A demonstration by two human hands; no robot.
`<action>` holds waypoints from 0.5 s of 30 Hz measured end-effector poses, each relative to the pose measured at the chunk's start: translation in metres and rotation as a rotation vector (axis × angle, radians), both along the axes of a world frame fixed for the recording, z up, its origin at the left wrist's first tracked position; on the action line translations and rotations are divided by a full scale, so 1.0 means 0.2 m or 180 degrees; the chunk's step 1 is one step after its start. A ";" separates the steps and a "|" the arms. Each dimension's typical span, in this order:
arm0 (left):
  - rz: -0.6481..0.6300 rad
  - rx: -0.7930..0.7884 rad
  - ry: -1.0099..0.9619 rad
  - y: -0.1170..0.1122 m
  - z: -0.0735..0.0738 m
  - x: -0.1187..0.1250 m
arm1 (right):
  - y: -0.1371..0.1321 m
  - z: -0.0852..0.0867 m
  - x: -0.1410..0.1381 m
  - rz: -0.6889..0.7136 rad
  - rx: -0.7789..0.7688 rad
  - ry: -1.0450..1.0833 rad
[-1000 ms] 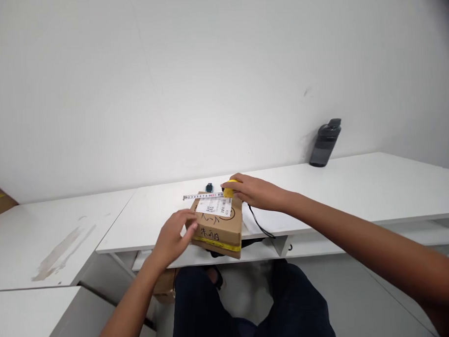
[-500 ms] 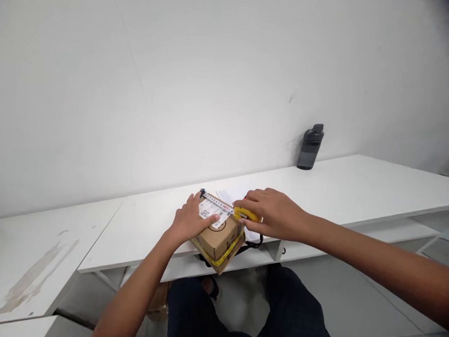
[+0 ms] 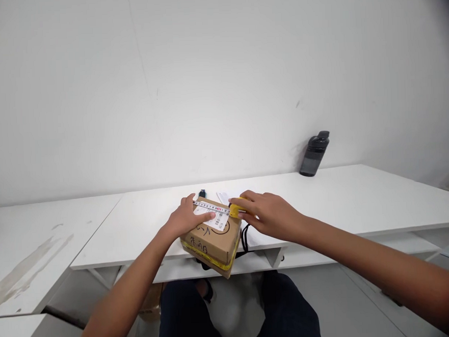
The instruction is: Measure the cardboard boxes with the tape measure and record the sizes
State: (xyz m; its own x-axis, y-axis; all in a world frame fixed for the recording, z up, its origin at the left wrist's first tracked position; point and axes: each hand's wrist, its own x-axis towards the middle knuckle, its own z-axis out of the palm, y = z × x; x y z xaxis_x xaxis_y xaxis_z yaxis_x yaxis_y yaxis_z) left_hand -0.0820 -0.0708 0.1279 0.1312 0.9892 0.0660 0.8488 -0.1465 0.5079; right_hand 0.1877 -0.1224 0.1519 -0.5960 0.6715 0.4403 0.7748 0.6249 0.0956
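A brown cardboard box [image 3: 215, 240] lies turned at an angle at the table's front edge, with a white label [image 3: 216, 219], dark handwriting and a yellow band round its lower part. My left hand [image 3: 184, 220] grips the box's left side, thumb across the label, fingers at the far left corner by the end of the pulled-out blade [image 3: 210, 206]. This blade runs over the box top to a yellow tape measure [image 3: 236, 208]. My right hand [image 3: 265, 212] is closed around the tape measure at the box's right side; its palm side is hidden.
Behind the box lies a small dark object [image 3: 202, 193]. White paper [image 3: 222, 197] and a black cord [image 3: 245, 236] are beside it on the white table [image 3: 339, 199]. A dark bottle [image 3: 314, 154] stands against the wall. Below the table is another cardboard box [image 3: 151, 304].
The box has turned, and its handwritten front side now shows. My left hand and the blade's end have shifted left, leaving the small dark object apart behind the box.
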 end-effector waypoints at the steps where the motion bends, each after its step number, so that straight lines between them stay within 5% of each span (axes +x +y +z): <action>1: 0.0007 -0.0005 -0.0032 -0.01 0.00 0.01 | -0.01 0.00 0.00 -0.0004 0.0000 0.0008; 8: -0.0376 -0.0365 -0.0345 0.02 0.05 0.03 | -0.10 0.01 -0.02 -0.0238 -0.0169 -0.0348; 15: -0.0295 -0.0464 -0.0259 0.02 0.07 0.06 | -0.11 0.03 0.01 -0.0358 -0.0425 -0.0284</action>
State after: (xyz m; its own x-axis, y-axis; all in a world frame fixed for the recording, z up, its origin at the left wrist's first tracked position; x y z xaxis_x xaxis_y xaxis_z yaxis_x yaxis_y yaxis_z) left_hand -0.0703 -0.0664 0.1414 0.2224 0.9729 -0.0631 0.7903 -0.1420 0.5960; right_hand 0.1900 -0.1448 0.1572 -0.5466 0.7850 0.2916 0.8326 0.5467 0.0891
